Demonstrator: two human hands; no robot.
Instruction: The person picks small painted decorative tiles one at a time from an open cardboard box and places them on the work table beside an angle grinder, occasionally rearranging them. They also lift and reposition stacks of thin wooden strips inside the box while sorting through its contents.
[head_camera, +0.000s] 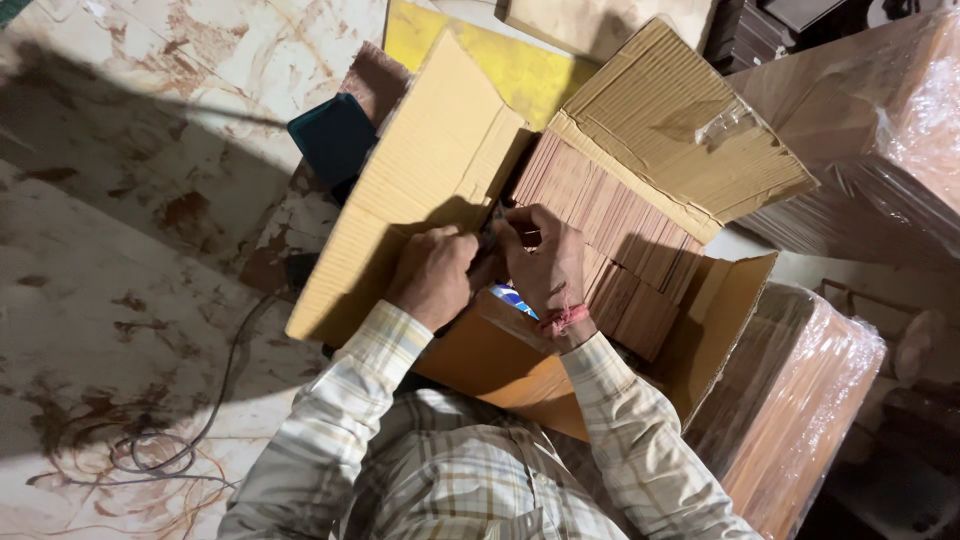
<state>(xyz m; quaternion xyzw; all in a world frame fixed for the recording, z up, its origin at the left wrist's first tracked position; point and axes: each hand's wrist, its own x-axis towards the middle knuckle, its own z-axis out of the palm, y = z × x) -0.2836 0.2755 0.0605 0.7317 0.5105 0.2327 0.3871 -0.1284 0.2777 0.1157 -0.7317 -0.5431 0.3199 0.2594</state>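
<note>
So the person is leaning over an open cardboard box (470, 170), flaps folded out at 11 and 1 o'clock so the inside is staying reachable. Both hands are meeting at the box's centre: the left hand (436, 275) is curling shut around something small and dark, too hidden to name, while the right hand (541, 262) is pinching at the same spot, fingers pressed together. Packed on edge beside them, toward 2 o'clock, are thin reddish-brown slats (610, 225), matte and ridged; plastic-wrapped bundles (800, 400) are sitting at 4 o'clock.
</note>
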